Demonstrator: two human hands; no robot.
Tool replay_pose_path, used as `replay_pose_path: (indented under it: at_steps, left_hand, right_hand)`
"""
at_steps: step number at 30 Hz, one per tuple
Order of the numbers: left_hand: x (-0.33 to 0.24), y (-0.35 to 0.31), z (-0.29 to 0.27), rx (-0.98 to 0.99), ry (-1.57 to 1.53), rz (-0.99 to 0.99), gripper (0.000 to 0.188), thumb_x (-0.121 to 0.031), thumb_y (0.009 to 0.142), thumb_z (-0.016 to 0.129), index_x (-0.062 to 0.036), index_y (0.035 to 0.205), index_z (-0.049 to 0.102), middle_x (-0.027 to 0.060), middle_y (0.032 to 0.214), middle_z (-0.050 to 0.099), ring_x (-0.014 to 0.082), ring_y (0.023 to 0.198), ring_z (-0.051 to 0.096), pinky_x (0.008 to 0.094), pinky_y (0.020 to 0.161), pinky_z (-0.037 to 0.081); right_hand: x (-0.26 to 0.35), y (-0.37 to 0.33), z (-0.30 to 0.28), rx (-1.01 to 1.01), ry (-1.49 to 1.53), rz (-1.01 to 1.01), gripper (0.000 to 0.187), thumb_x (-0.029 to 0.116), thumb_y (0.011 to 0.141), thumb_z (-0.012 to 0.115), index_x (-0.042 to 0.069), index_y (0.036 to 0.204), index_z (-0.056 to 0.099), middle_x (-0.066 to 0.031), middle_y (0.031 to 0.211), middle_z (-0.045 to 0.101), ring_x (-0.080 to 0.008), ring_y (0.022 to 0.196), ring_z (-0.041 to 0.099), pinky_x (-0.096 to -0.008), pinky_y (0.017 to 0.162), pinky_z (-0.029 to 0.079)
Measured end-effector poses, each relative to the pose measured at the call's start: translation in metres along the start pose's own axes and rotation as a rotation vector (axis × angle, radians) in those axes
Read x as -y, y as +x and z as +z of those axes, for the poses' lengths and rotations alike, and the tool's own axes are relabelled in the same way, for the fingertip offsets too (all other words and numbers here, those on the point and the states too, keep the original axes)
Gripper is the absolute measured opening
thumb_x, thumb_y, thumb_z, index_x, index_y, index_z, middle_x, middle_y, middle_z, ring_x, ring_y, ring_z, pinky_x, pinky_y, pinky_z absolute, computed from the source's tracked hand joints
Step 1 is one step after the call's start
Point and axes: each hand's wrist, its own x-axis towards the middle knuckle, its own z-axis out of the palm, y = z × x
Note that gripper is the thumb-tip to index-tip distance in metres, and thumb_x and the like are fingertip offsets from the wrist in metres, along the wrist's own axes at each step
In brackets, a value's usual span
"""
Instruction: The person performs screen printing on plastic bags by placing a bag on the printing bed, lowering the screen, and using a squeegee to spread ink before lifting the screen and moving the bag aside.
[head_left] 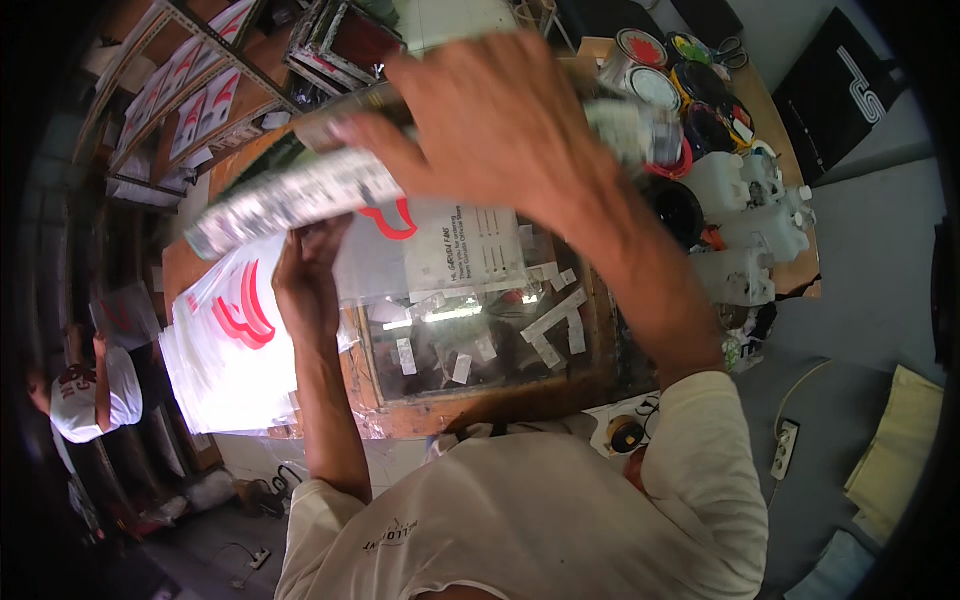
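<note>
A screen-printing frame with a paint-smeared pale edge slants across the work table, raised at the front. My right hand is over it, smeared by motion; its thumb points left and its grip is unclear. Below the frame's front edge is my left hand, its fingers bent together at the left edge of a translucent printed plastic bag. Whatever they pinch is hidden. That bag lies under the frame on a glass plate and bears a red mark and dark lettering. Beside my left forearm lies a stack of white bags with red prints.
Bits of pale tape dot the glass. Paint cans, scissors and translucent jugs crowd the right side. A rack with printed sheets stands far left. Another person works at the left, and a power strip lies right.
</note>
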Motion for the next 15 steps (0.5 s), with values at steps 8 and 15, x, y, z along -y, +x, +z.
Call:
replay_pose_path:
  at_steps: [8, 15]
  left_hand:
    - [0.145, 0.085, -0.142, -0.673, 2.028, 0.216, 0.029, -0.029, 0.094, 0.06, -0.0014, 0.104, 0.063, 0.0162, 0.09, 0.069, 0.0329, 0.082, 0.064, 0.0402, 0.079, 0.05]
    - [0.051, 0.076, -0.1, -0.105, 0.713, 0.066, 0.024, -0.023, 0.101, 0.055, -0.0031, 0.087, 0.056, 0.003, 0.069, 0.057, 0.0094, 0.057, 0.052, 0.0259, 0.053, 0.042]
  right_hand:
    - [-0.054, 0.074, -0.044, -0.051, 0.165, -0.054, 0.046, 0.038, 0.099, 0.05, 0.011, 0.061, 0.054, 0.0039, 0.048, 0.036, -0.0079, 0.04, 0.027, -0.0294, 0.036, 0.031]
    - [-0.063, 0.109, -0.068, 0.086, 0.15, 0.05, 0.051, 0.044, 0.099, 0.047, 0.01, 0.064, 0.058, 0.0024, 0.049, 0.04, -0.0095, 0.042, 0.031, -0.0316, 0.038, 0.033]
